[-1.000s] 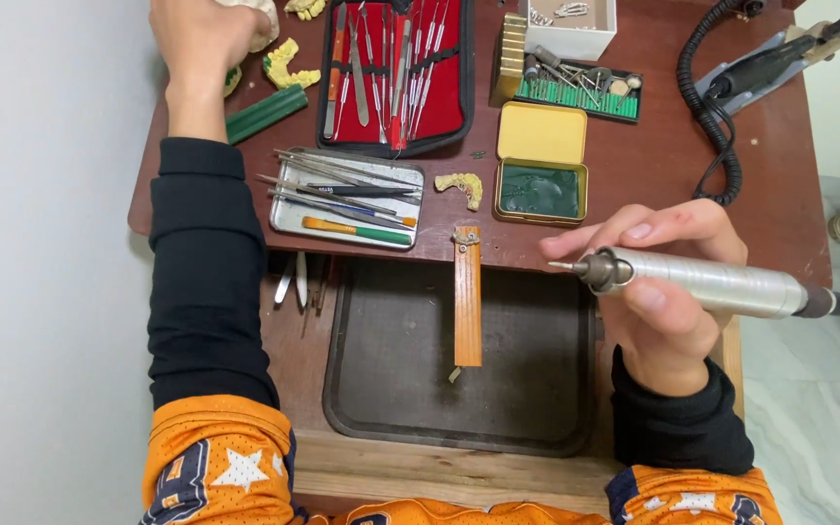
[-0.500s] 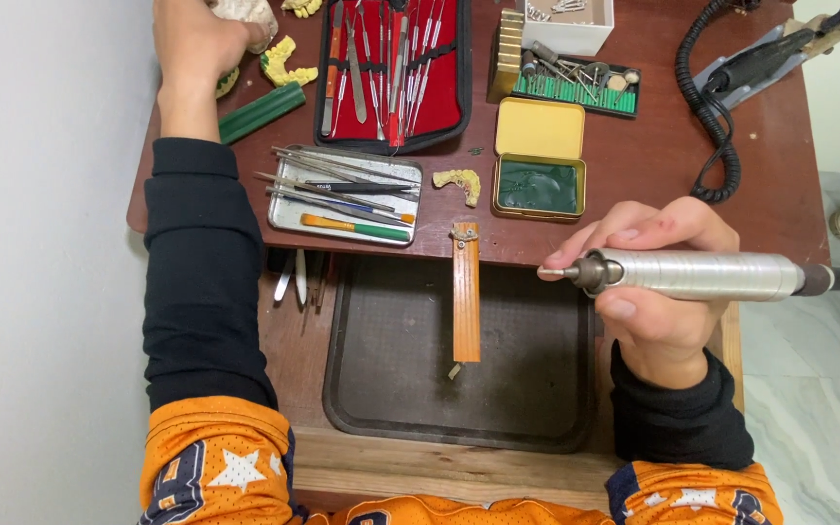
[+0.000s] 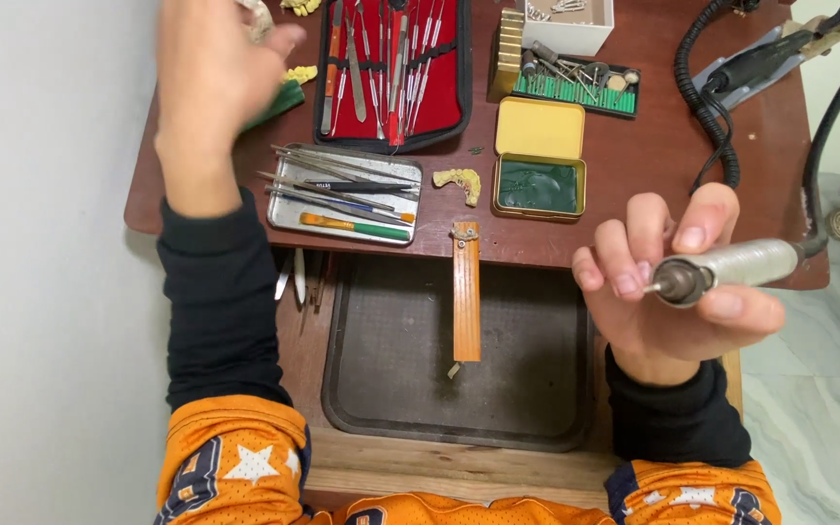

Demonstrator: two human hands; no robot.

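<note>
One silver rotary handpiece (image 3: 726, 267), one open yellow tin with green filling (image 3: 540, 185), one red-lined instrument case (image 3: 396, 73), one metal tool tray (image 3: 342, 194) (tools too tangled to count), one dark rectangular tray (image 3: 381, 389).

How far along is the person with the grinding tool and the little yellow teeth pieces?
Looks early. Laid out: the open red tool case and the tray of picks. In hand: the right hand grips the grinding tool, its tip touching nothing; the left hand, blurred, reaches by the green block. Left: the yellow teeth piece lies alone, not yet picked up.
</note>
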